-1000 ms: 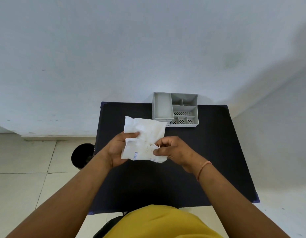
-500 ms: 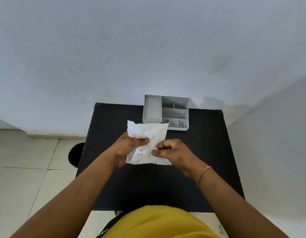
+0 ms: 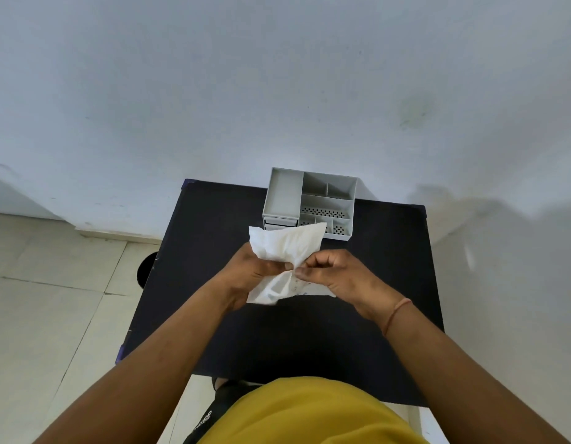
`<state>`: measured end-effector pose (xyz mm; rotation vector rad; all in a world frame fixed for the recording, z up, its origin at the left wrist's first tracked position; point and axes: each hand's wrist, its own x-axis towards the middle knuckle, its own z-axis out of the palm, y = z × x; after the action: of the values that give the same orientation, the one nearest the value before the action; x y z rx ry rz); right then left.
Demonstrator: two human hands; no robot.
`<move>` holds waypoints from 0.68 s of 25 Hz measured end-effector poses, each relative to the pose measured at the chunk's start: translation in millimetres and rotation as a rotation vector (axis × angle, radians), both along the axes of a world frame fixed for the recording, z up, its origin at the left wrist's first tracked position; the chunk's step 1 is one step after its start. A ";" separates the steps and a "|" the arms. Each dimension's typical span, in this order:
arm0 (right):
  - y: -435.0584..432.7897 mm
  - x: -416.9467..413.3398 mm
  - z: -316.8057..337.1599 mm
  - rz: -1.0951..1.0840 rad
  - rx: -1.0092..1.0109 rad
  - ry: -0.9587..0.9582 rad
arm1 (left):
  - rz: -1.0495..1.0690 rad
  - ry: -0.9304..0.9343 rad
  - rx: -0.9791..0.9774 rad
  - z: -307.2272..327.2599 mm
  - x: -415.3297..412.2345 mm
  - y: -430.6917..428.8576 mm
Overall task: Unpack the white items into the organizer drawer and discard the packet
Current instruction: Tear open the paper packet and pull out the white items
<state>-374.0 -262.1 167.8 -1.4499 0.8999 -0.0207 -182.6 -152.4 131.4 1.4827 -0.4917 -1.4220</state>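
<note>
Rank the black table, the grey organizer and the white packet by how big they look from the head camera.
1. Black table, by far.
2. Grey organizer and white packet look alike; the packet is nearer the camera, so I won't rank them.

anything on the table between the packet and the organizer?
Nothing shows in the head view. The packet, pinched by left hand and right hand, overlaps the organizer front edge in the image, hiding that stretch.
</note>
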 end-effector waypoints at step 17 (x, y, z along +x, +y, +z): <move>-21.8 -11.4 11.2 -0.058 -0.313 -0.115 | 0.530 0.505 0.319 -18.0 -16.7 -2.5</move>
<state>-385.4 -283.8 179.0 -1.6923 0.8706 -0.2966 -199.2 -154.8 113.4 1.2911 0.4313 -1.4012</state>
